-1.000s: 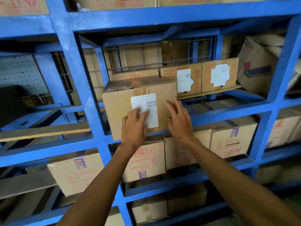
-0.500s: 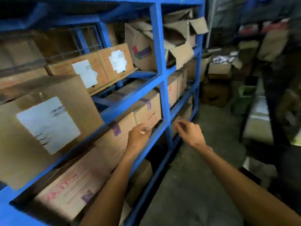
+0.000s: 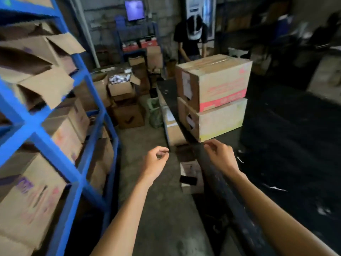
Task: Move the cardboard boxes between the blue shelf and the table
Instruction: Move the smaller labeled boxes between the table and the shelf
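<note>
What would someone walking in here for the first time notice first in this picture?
Probably the two stacked cardboard boxes on the dark table at centre right, the upper one with red print. Next, the blue shelf crammed with boxes along the left edge. In the foreground the empty left hand and right hand reach out, the right one close to the lower box's corner.

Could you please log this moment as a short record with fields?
left hand: empty, fingers loosely curled
right hand: empty, near the bottom box's corner
table: dark, on the right
top box: stacked on the bottom box, on the table
blue shelf: on the left, filled with boxes
floor: more boxes, some open
background: another person behind the stack
</note>
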